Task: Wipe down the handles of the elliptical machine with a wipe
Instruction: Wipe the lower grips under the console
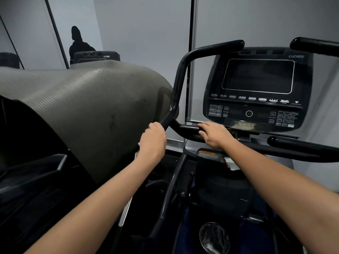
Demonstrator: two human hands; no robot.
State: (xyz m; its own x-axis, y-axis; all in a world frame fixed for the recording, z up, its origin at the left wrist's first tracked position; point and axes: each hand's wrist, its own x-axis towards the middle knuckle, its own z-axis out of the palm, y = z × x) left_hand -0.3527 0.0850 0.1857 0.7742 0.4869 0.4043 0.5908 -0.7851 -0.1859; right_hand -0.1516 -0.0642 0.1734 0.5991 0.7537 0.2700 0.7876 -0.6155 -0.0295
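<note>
Handles (180, 85) under both hands (153, 139)

Both bare arms are stretched forward. The left hand (153, 139) is curled tight, knuckles up, wrist bent a little. The right hand (215, 134) is laid flatter, fingers curved and pointed left.

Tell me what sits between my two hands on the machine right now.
Head view: between the left hand and right hand runs only a short bare stretch of black handlebar, at its bend; nothing else there.
</note>
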